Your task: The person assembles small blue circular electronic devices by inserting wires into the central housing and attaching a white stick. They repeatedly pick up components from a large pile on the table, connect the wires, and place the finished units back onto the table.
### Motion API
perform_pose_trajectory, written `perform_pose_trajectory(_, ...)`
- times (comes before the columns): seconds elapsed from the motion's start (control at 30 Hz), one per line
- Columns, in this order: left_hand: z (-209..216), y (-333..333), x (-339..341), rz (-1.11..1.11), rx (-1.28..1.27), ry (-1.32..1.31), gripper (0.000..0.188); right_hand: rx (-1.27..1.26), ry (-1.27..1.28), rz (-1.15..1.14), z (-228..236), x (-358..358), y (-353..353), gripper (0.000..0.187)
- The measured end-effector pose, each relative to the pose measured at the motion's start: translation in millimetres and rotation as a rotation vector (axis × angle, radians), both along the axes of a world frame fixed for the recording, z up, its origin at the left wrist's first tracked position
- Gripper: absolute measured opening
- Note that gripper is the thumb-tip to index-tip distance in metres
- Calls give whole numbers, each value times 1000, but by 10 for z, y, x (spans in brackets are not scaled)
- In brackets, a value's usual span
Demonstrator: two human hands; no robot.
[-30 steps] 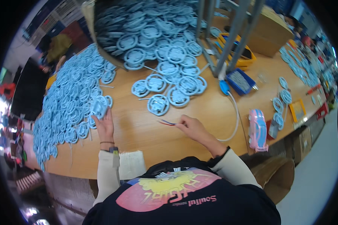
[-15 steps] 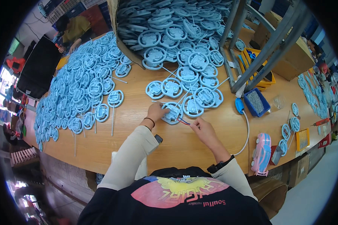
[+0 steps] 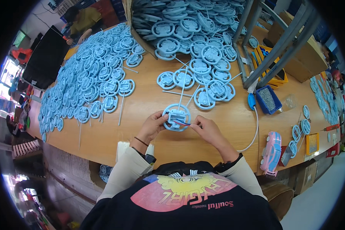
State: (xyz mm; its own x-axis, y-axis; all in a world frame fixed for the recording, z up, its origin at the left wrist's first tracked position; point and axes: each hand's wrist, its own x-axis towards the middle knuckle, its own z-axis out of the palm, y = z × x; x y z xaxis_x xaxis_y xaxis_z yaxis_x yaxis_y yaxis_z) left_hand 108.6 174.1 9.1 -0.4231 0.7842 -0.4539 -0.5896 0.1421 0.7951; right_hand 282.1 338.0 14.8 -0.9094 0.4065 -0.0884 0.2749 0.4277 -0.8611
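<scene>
My left hand (image 3: 154, 125) grips the left rim of a light-blue toy steering wheel (image 3: 176, 115), thumb on top. The wheel is tilted up off the wooden table, its open housing facing me, with a thin rod rising from its far side. Thin red and blue wires (image 3: 183, 123) run from the housing to my right hand (image 3: 206, 129), whose thumb and forefinger are pinched on them. The wires' ends are hidden by the fingers. Just beyond lies a small group of similar wheels (image 3: 203, 98), several with rods.
Wheels are heaped at the left (image 3: 84, 82) and in a large carton (image 3: 149, 48) at the back. A metal frame (image 3: 250, 81), a blue bin of small metal parts (image 3: 271, 110), a white cable (image 3: 257, 130) and a pink toy car (image 3: 271, 153) stand at the right. Another person (image 3: 84, 23) sits far left.
The held wheel has come toward me, away from the group, and is tilted up. My left hand has moved with it; my right hand stays on the wires, now closer to the housing.
</scene>
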Motion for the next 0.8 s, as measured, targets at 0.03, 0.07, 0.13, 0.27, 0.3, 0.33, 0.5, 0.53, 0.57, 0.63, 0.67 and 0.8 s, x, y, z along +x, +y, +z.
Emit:
perform_pose_trajectory(0.03, -6, -24, 40, 16, 23, -9, 23, 1, 15, 20, 35, 14, -10, 22)
perform_pose_trajectory(0.07, -14, -43, 78, 29, 45, -19, 23, 9, 22, 18, 65, 30, -23, 22)
perform_pose_trajectory(0.13, -32, -49, 131, 40, 92, -36, 24, 27, 41, -5, 131, 77, -21, 22)
perform_pose_trajectory(0.27, -67, -201, 162, -7, 202, -88, 26, 90, 69, 44, 280, 112, -83, 20)
perform_pose_trajectory(0.3, -33, -251, 179, -31, 226, -103, 27, 106, 90, 63, 333, 121, -121, 19)
perform_pose_trajectory(0.33, 14, -248, 194, -37, 212, -96, 28, 100, 105, 59, 336, 136, -124, 19)
perform_pose_trajectory(0.5, 170, -249, 320, -40, 218, -224, 34, -6, 133, 74, 307, 238, -147, 20)
perform_pose_trajectory(0.53, 159, -240, 336, -36, 235, -250, 34, -8, 135, 72, 305, 255, -154, 20)
perform_pose_trajectory(0.57, 125, -218, 358, -31, 253, -277, 35, -10, 137, 72, 304, 271, -159, 20)
perform_pose_trajectory(0.63, 59, -215, 402, -11, 271, -324, 37, 7, 131, 75, 306, 298, -175, 21)
perform_pose_trajectory(0.67, 69, -224, 406, -21, 280, -327, 37, 29, 127, 79, 334, 297, -181, 21)
perform_pose_trajectory(0.8, -1, -275, 411, -29, 254, -318, 38, 81, 70, 90, 241, 246, -232, 20)
